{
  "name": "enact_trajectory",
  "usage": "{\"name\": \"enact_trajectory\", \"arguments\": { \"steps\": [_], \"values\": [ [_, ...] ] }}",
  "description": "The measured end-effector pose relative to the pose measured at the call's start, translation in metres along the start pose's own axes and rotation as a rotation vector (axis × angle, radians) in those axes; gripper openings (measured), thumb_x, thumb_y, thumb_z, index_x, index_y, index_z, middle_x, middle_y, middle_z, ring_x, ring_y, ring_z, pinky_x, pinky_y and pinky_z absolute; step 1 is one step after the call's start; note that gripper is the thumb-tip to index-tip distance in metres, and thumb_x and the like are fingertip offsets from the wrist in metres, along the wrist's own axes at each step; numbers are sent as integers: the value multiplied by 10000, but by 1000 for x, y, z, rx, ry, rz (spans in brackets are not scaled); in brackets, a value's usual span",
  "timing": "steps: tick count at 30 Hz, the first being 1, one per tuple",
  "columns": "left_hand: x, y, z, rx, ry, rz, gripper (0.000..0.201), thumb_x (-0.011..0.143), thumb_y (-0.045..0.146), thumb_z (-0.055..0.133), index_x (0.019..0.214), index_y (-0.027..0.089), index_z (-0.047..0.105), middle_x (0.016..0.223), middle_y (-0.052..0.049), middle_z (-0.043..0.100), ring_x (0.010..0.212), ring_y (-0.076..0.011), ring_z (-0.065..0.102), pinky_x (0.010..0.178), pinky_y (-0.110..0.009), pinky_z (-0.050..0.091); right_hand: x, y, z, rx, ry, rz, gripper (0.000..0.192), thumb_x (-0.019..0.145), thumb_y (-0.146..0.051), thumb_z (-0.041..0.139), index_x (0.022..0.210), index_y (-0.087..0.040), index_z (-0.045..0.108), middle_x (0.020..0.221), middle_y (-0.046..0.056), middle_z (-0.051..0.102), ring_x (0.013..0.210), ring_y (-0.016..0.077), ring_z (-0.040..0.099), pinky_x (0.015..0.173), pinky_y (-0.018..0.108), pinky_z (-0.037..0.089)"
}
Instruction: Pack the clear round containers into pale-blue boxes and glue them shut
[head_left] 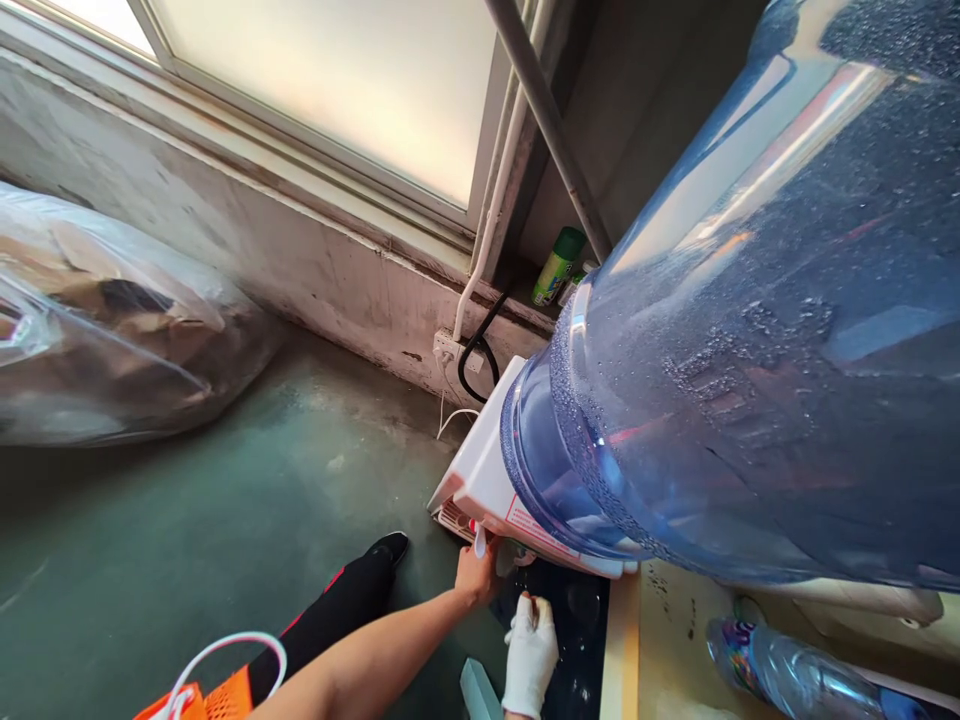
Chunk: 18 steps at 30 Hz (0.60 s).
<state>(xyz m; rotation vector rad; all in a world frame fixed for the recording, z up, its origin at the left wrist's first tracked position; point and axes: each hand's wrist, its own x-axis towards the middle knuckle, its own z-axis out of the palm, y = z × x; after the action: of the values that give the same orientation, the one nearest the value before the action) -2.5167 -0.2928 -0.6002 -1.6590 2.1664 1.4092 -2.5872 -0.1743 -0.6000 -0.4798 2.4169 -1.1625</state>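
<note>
Lower centre, by the boxy white dispenser point(487, 485), I can't tell what my bare left hand point(476, 575) or white-gloved right hand point(531, 650) grips.

Pretty sure this is a workshop or small factory, more exactly its water-break corner, though I can't tell what trade. The floor point(322, 470) is painted green and worn patchy, and the wall point(225, 240) is scuffed and stained under a big metal-framed frosted window point(330, 90). White conduit point(495, 205) runs right down the surface to a socket box point(448, 346), with cables dangling around it. A huge clear plastic bag point(112, 340) stuffed with brown material slumps along the wall, very shop-floor. Then there's the white water dispenser point(487, 450) topped with a big blue water jug point(750, 330), standard staff-area kit. The white work glove point(529, 668) being worn fits too.
</note>
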Motion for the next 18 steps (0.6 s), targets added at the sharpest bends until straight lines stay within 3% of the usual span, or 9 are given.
{"name": "enact_trajectory", "arguments": {
  "steps": [10,18],
  "values": [
    [-4,4,-2,18,29,57,626,944,301,725,1510,253,462,1621,-123,407,1389,-358,503,1121,-592,454,-1,-17,-1,68,-51,80,513,700,-733,511,811,-242,613,583,18,660,469,210,586,524,318,467],
    [-4,5,-4,-17,27,61,585,932,283,739,1469,258,509,1583,-115,450,1354,-342,532,1090,-560,490,-1,-37,-4,90,-87,119,562,646,-699,493,908,-213,598,567,0,640,475,208,587,545,320,466]
  ]
}}
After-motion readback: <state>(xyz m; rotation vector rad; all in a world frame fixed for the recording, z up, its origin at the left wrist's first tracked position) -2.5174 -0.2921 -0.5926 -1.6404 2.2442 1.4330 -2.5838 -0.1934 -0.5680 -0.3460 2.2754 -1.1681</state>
